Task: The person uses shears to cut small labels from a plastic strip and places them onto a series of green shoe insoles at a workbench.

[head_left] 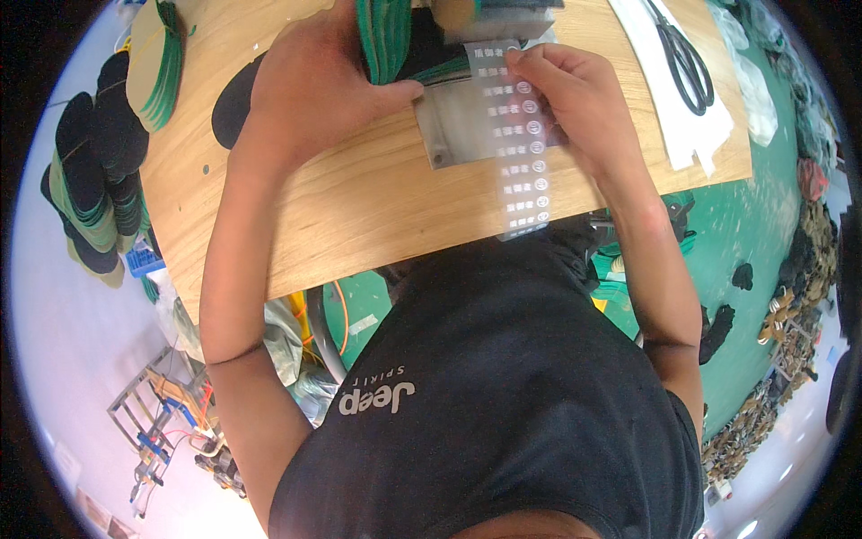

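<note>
My right hand pinches the upper end of a clear label strip between thumb and forefinger. The strip carries a column of white printed marks and hangs past the table's near edge. Behind it a grey metal plate lies on the table. My left hand is open, thumb stretched toward the plate; its other fingers are partly hidden at the top edge. A stack of green-edged insoles sits between its thumb and fingers. Just beyond the thumb tip is a black insole with a green edge.
At the top stands a grey metal block. On the wooden table lie a black insole, a beige and green insole stack, and a white sheet with a black cable. More insole stacks are beyond its left edge.
</note>
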Available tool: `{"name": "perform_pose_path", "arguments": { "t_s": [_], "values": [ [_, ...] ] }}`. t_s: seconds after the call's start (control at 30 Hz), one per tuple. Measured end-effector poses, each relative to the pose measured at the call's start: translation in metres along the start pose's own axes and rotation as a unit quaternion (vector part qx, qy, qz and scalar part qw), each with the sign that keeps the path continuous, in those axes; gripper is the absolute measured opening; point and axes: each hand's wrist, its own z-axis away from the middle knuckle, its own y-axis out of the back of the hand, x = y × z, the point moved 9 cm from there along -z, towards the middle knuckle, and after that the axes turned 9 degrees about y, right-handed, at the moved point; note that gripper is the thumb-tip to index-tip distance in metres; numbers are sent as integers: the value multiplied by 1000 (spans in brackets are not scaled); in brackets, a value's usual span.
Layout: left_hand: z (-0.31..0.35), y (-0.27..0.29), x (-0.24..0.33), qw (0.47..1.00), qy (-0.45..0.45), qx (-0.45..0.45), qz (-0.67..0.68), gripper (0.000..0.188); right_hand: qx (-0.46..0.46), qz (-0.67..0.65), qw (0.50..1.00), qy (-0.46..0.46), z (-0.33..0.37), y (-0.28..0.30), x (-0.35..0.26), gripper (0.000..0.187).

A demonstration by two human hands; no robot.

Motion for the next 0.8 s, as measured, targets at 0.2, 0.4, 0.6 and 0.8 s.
{"name": "perform_pose_path", "arguments": {
  "t_s": [0.2,0.4,0.6,0.8],
  "values": [
    [3,8,3,996,-47,73,-21,28,73,-70,995,26,13,22,-7,22],
    [3,16,-10,994,37,53,85,26,178,-216,960,15,17,44,-2,19],
    [10,50,-46,935,51,190,295,24,18,-39,999,9,-1,8,-3,25],
    [12,48,-57,907,59,170,381,21,-4,15,1000,-9,-5,5,-3,29]
  ]
}}
